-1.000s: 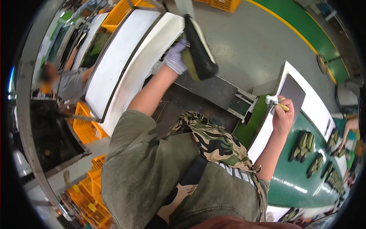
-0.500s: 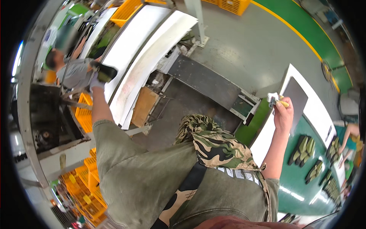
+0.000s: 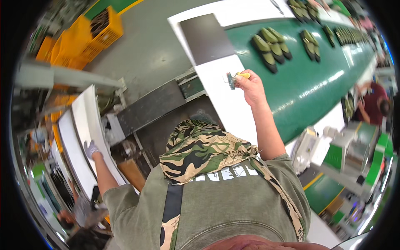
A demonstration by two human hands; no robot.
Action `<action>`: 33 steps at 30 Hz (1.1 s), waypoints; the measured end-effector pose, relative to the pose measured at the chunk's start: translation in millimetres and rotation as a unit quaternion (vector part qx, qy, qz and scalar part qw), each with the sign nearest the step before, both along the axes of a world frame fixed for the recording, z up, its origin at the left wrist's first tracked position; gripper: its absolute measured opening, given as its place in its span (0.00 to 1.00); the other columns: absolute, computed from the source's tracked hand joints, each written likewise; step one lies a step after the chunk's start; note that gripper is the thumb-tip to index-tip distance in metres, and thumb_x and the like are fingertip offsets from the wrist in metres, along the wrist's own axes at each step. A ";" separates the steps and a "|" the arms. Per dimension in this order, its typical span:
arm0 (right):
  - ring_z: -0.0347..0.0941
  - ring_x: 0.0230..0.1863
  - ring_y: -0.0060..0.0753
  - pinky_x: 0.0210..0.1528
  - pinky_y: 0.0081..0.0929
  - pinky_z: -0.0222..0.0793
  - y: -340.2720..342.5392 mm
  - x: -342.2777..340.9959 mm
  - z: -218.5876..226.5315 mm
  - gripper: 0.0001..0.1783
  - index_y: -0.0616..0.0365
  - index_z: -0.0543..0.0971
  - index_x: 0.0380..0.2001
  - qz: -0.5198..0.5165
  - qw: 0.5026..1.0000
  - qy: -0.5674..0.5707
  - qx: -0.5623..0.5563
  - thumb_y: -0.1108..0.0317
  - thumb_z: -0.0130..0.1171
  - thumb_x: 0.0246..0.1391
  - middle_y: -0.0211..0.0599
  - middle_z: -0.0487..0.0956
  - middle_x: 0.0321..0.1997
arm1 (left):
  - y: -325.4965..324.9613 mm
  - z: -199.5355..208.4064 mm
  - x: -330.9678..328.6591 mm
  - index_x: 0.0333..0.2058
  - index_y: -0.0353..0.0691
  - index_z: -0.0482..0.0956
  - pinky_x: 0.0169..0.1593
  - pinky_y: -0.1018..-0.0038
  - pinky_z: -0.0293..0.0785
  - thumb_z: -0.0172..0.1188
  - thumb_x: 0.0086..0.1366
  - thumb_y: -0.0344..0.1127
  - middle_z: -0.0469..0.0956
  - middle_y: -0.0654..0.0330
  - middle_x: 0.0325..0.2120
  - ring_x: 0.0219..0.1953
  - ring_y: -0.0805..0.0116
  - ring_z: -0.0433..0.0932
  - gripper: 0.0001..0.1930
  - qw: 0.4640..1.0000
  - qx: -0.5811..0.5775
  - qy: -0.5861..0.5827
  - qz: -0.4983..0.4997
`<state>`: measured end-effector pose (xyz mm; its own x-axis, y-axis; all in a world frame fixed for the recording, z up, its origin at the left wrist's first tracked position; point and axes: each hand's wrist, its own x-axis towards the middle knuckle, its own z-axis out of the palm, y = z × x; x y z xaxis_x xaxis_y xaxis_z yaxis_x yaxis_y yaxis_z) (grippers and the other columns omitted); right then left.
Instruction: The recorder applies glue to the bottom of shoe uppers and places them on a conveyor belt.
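Observation:
My right hand (image 3: 252, 85) is closed around a small yellow-handled tool (image 3: 243, 76), with a dark greenish head and thin wire at its end. It is held above the white tabletop (image 3: 223, 79), beside the green conveyor belt (image 3: 266, 87). Far to the left, my left hand (image 3: 90, 149), in a pale glove, is over a long white board (image 3: 85, 121). Its fingers are apart and nothing shows in them. I cannot tell whether the glove touches the board. Green shoes with black toes (image 3: 277, 50) lie in rows on the belt.
A dark flat sheet (image 3: 208, 37) covers the table's corner. Yellow crates (image 3: 104, 31) stand on the floor at the upper left. A low dark bench (image 3: 152, 104) lies between board and table. Other people work at the far right (image 3: 377, 102) and lower left (image 3: 81, 210).
My view has swung to the right, toward the belt. The dark shoe that was in my left hand is no longer there. My right hand still has the yellow-handled tool.

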<state>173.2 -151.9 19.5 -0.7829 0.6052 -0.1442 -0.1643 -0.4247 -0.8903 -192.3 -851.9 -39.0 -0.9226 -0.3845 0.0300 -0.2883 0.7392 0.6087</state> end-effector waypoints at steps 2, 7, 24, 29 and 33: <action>0.73 0.29 0.23 0.37 0.26 0.71 10.0 37.1 -1.7 0.09 0.55 0.74 0.32 -0.029 0.999 -0.003 -0.015 0.69 0.65 0.52 0.30 0.78 0.31 | 89.5 -1.3 -32.3 0.57 0.31 0.69 0.54 0.69 0.71 0.66 0.55 0.30 0.75 0.49 0.51 0.49 0.60 0.76 0.30 0.995 0.032 -0.026 -0.093; 0.73 0.29 0.24 0.34 0.23 0.71 28.5 135.1 -15.0 0.09 0.58 0.74 0.32 -0.205 0.975 -0.064 -0.053 0.71 0.65 0.51 0.33 0.78 0.30 | 477.4 -40.8 16.4 0.58 0.39 0.70 0.58 0.70 0.69 0.69 0.52 0.38 0.74 0.51 0.55 0.54 0.61 0.75 0.34 0.843 -0.028 -0.131 -0.521; 0.72 0.29 0.26 0.34 0.29 0.71 -33.7 233.0 -19.5 0.06 0.55 0.73 0.32 -0.645 0.731 -0.140 -0.173 0.72 0.62 0.54 0.30 0.76 0.30 | 1018.1 -88.1 266.7 0.46 0.44 0.78 0.46 0.60 0.78 0.58 0.60 0.33 0.80 0.54 0.46 0.48 0.56 0.80 0.14 0.229 -0.451 0.138 -0.851; 0.73 0.29 0.24 0.32 0.25 0.70 -21.2 214.1 -15.4 0.07 0.55 0.73 0.30 -0.648 0.725 -0.160 -0.173 0.72 0.63 0.52 0.29 0.76 0.30 | 1023.4 -55.4 257.2 0.46 0.40 0.78 0.50 0.62 0.77 0.66 0.50 0.35 0.79 0.50 0.46 0.49 0.54 0.79 0.22 0.159 -0.472 0.085 -0.863; 0.68 0.24 0.21 0.27 0.21 0.66 13.7 209.3 -19.3 0.08 0.58 0.73 0.28 -0.631 0.741 -0.203 -0.105 0.73 0.64 0.51 0.29 0.74 0.26 | 1011.5 0.7 230.9 0.44 0.35 0.78 0.51 0.65 0.75 0.73 0.40 0.41 0.80 0.48 0.42 0.45 0.55 0.80 0.31 0.328 -0.290 -0.065 -0.897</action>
